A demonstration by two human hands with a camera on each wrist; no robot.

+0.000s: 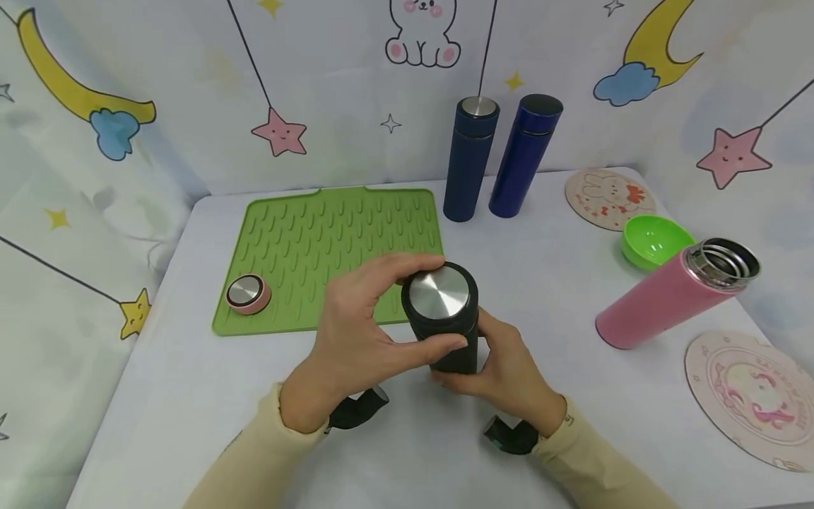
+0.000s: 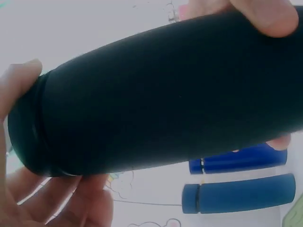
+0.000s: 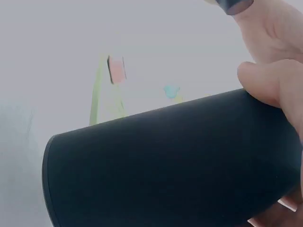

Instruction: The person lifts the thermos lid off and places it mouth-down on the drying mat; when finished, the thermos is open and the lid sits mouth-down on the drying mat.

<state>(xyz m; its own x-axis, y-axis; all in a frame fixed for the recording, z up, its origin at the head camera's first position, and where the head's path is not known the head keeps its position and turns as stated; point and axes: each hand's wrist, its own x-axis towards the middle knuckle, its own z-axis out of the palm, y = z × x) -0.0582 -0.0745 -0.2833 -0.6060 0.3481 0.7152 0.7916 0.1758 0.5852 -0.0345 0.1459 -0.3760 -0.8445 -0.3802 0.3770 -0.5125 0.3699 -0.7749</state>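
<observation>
A black thermos (image 2: 156, 99) with a brushed silver top on its lid (image 1: 439, 293) is held up over the white table. My left hand (image 1: 356, 322) grips it at the lid, thumb on the near side and fingers on the far side. Lower down, my right hand (image 1: 515, 367) holds the thermos body, its thumb toward me. In the right wrist view, the body's bottom edge shows at left, apart from the table. To the right stands an uncapped pink thermos (image 1: 670, 300). A pink lid (image 1: 248, 293) lies on the green drying mat (image 1: 331, 247).
Two capped thermoses, one dark blue (image 1: 468, 162) and one bright blue (image 1: 523, 159), stand at the back. A green bowl (image 1: 651, 237), a round bunny coaster (image 1: 600, 198) and a larger round pink mat (image 1: 750, 399) occupy the right side. Patterned fabric (image 1: 343, 92) hangs behind the table.
</observation>
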